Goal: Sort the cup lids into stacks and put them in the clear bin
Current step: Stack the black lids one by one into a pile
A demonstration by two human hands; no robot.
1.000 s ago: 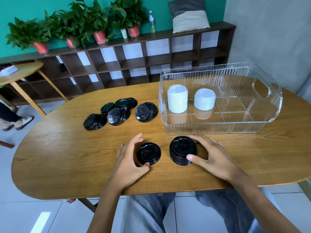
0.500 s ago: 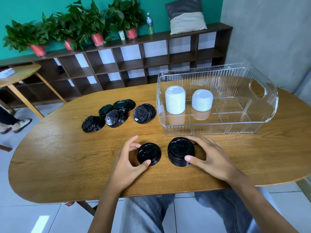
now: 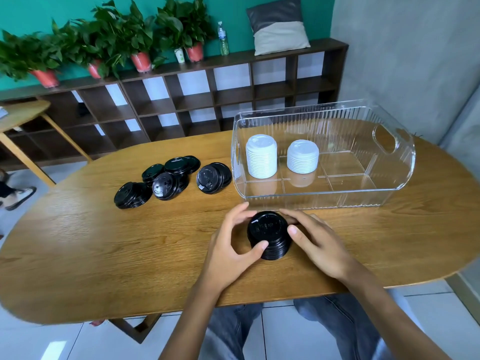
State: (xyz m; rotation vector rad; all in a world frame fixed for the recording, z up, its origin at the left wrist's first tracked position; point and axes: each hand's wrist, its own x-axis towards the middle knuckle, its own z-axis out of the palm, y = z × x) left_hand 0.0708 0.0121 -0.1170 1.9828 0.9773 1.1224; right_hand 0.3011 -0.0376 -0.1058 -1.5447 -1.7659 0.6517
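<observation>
Left hand: I see my left hand [image 3: 228, 245] at lower centre of the frame, fingers and thumb curled round the left side of the black lid stack [image 3: 269, 235], thumb tip on its near edge.
Right hand: my right hand [image 3: 318, 242] curls round the right side of the same stack, thumb on its top rim, fingers behind it toward the bin.
Black lid stack: it sits on the bench [image 3: 104, 242] between both hands, just in front of the clear bin's near wall; I cannot tell whether it is lifted off the wood.
Clear bin: the clear bin [image 3: 389, 193] stands at the right of the frame on the bench, ribbed walls, a handle cut-out at its right end.
White lids: 2 white stacks stand inside the bin at its left end, the taller white stack [image 3: 261, 159] to the left and the shorter white stack [image 3: 302, 156] just beside it, apart.
Loose black lids: a scatter of loose black lids [image 3: 171, 181] lies at centre left of the frame, overlapping in small heaps, well apart from my hands.
Background: a dark shelf unit [image 3: 181, 100] runs across the upper frame with potted plants [image 3: 117, 42], a bottle [image 3: 222, 38] and a cushion [image 3: 278, 26] on top.
</observation>
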